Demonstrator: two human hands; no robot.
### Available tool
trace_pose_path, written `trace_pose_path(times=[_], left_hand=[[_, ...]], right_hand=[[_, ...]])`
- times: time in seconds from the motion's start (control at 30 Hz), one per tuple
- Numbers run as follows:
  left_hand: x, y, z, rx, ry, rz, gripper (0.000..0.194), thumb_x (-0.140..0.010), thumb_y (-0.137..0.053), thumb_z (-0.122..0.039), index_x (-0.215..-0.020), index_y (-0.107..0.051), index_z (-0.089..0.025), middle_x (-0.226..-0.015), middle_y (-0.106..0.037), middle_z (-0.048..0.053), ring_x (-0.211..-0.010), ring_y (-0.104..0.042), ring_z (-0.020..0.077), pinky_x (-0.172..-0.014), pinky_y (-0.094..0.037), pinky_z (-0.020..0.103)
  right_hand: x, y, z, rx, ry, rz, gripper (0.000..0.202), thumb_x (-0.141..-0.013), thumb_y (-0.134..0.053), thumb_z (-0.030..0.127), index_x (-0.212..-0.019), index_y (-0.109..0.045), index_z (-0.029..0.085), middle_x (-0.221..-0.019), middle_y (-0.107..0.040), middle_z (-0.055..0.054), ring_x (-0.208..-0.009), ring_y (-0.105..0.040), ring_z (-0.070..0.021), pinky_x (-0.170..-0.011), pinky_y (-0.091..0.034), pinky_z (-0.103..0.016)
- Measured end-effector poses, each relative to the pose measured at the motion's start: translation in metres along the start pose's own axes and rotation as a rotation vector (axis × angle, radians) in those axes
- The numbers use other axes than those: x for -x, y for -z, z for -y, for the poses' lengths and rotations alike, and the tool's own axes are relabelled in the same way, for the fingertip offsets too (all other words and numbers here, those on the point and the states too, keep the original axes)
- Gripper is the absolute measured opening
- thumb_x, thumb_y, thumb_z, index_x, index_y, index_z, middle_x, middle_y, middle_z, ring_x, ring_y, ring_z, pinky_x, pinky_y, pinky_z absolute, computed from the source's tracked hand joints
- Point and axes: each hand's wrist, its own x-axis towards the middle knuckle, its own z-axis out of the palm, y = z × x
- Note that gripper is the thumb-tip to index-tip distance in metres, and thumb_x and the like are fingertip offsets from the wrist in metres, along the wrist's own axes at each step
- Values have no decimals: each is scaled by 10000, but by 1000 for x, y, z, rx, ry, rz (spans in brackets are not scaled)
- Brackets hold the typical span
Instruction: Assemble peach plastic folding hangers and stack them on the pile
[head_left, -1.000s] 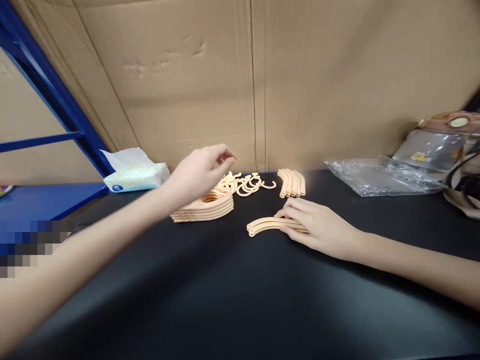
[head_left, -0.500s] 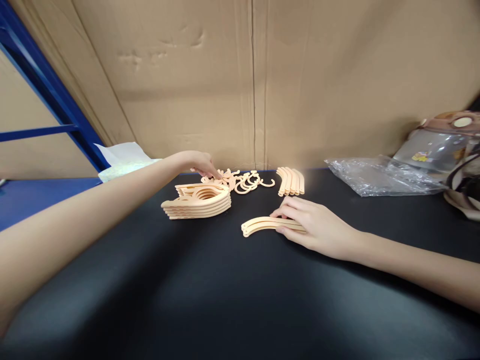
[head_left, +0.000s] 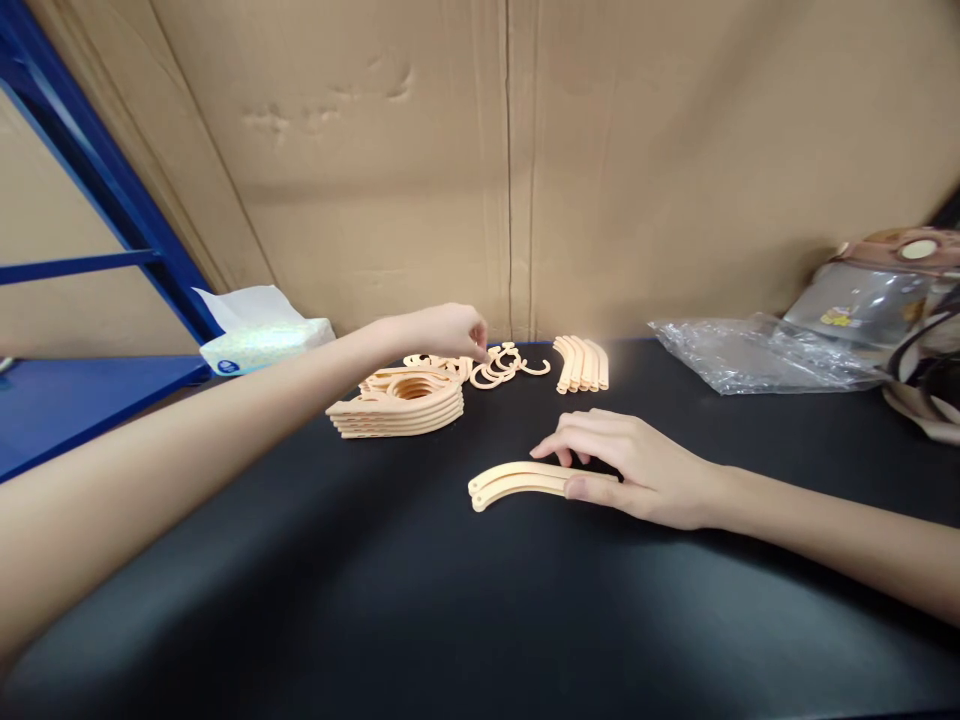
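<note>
My left hand (head_left: 457,332) reaches over the hook pieces (head_left: 504,366) at the back, its fingers pinched together; whatever they hold is too small to tell. In front of that wrist lies a stack of curved peach frames (head_left: 401,410). My right hand (head_left: 626,465) has its thumb and fingers around the right end of two pale curved bars (head_left: 517,482), which lie side by side on the black table. Behind it, several similar curved bars (head_left: 581,364) stand in a row.
A tissue pack (head_left: 262,345) is at the back left beside a blue metal frame (head_left: 97,160). Crinkled clear plastic (head_left: 765,355) and a bottle with a brown lid (head_left: 862,300) are at the back right. Cardboard (head_left: 375,150) rises behind the table.
My left hand has moved right over the hooks, and its fingers have drawn together. The two bars under my right hand have shifted slightly nearer and left, and its fingers have loosened.
</note>
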Motion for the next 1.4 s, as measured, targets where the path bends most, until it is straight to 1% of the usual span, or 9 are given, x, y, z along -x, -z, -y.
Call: trace_pose_path(times=[0.17, 0.47, 0.6, 0.73, 0.97, 1.13, 1.23, 1.3, 1.4], left_hand=[[1, -3, -21, -77, -159, 128, 250, -691, -622, -339, -881, -696, -194, -870, -696, 32, -726, -597, 175, -605, -379, 240], [-1, -7, -28, -221, -207, 74, 161, -654, -607, -296, -761, -674, -197, -703, -653, 36, -577, -547, 175, -587, -344, 278], [11, -6, -53, -209, -310, 10, 143, -670, -565, -283, -740, -664, -206, -708, -648, 18, -571, -528, 154, -542, -311, 268], [27, -18, -88, -147, -479, 2, 123, -684, -553, -275, -628, -644, -215, -590, -602, -20, -499, -471, 124, -490, -279, 271], [24, -32, -119, -31, -629, 92, 151, -745, -545, -266, -674, -654, -192, -615, -625, -30, -490, -473, 97, -477, -296, 240], [20, -28, -120, -29, -657, 71, 143, -795, -562, -284, -748, -668, -200, -655, -635, -33, -538, -499, 100, -503, -298, 234], [26, -13, -112, -29, -599, 70, 166, -804, -598, -344, -769, -655, -192, -692, -640, -23, -559, -505, 100, -519, -292, 227], [31, 2, -97, -55, -509, 107, 232, -811, -581, -403, -776, -650, -184, -735, -654, -4, -571, -511, 108, -533, -289, 232], [33, 26, -60, -101, -215, 128, 319, -808, -535, -462, -886, -660, -179, -836, -676, 26, -685, -561, 156, -605, -313, 243]], right_hand=[[1, 1, 0, -67, -126, -116, 341, -994, -327, 378, -1025, -608, 188, -848, -615, -22, -767, -554, -135, -706, -413, -256], [-2, 0, 3, -80, -204, -160, 312, -964, -395, 389, -933, -630, 187, -847, -640, -25, -778, -570, -149, -727, -409, -274], [-4, 0, -8, -310, -342, -456, 315, -955, -391, 395, -857, -596, 178, -680, -544, 7, -659, -516, -128, -662, -402, -255], [-7, 4, -21, -503, -460, -745, 222, -901, -439, 334, -774, -538, 182, -616, -456, 28, -595, -444, -113, -583, -379, -235], [-10, 6, -23, -585, -507, -817, 182, -845, -467, 298, -717, -525, 182, -607, -451, 28, -597, -426, -109, -575, -362, -231], [-9, 5, -23, -591, -517, -791, 173, -836, -467, 290, -735, -553, 179, -629, -496, 17, -618, -460, -113, -596, -378, -235], [-9, 5, -24, -591, -499, -785, 174, -843, -464, 289, -745, -558, 179, -625, -496, 19, -618, -460, -112, -597, -378, -234], [-9, 4, -25, -591, -485, -779, 180, -850, -462, 293, -752, -558, 177, -618, -493, 21, -609, -452, -108, -592, -375, -232], [-10, 4, -25, -597, -472, -769, 204, -864, -461, 311, -755, -562, 171, -621, -495, 20, -601, -447, -103, -590, -377, -229]])
